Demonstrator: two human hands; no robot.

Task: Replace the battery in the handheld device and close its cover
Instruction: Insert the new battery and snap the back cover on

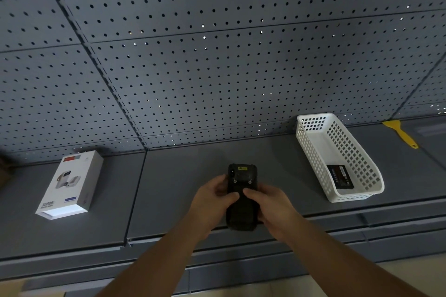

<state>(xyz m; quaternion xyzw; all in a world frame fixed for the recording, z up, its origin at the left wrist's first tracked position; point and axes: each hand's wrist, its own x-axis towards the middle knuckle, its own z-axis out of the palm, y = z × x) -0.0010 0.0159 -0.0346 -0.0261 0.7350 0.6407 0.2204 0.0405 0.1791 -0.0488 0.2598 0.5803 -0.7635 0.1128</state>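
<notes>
Head view. My two forearms enter from the bottom edge and converge at centre frame. My left hand [212,202] wraps the left side of the handheld device [242,196], thumb laid across its back. My right hand [270,207] wraps the right side, thumb pressed on the back close to the left thumb. Both hands are closed firmly around the device body; neither hand is free.

The device is black and faces back-side up, its long axis pointing away from me. Two small screws and a yellow label show near its far end. Whether its cover is fully seated I cannot tell. The device is held over the front part of the grey shelf [183,176], roughly at centre.

To the right, well apart from my hands, a white perforated basket [313,152] rests on the shelf. Inside it, toward its near end, lies a flat black battery [340,176] with a printed label.

Beyond the basket, at the far right, a yellow scraper [401,134] lies on the shelf.

To the left, a white product box [70,184] lies flat on the shelf.

A grey pegboard [217,55] forms the back wall.
</notes>
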